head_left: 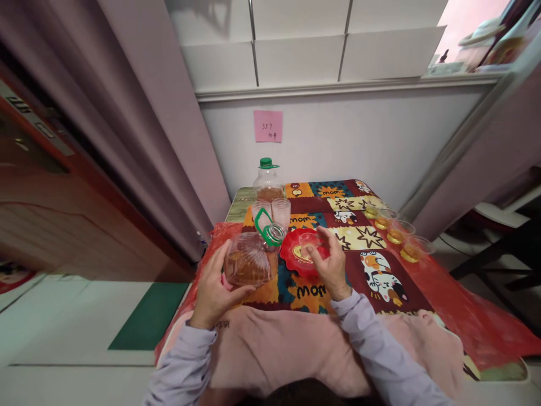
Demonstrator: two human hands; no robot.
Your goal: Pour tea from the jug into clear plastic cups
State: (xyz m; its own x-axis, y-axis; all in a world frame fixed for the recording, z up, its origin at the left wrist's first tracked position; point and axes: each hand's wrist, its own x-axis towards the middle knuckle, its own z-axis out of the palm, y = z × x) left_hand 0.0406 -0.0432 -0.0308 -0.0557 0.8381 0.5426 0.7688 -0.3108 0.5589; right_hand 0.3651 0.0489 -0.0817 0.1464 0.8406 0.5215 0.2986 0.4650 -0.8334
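My left hand [213, 287] is wrapped round the base of a large clear plastic jug [251, 265] with amber liquid inside. The jug lies tilted to the right, its uncapped mouth and green ring handle [262, 221] toward a red scalloped plate [288, 265]. Above that plate, a small clear plastic cup [307, 243] sits between the thumb and fingers of my right hand [332, 265]. The cup is just right of the jug's mouth; its contents are hard to make out.
Behind the tilted jug stand stacks of clear cups [281, 213] and a second jug [267, 183] with a green cap. Several cups of yellow liquid [411, 251] line the table's right side. A pink cloth [287, 344] covers the near edge; a patterned cloth [380, 270] lies under the things.
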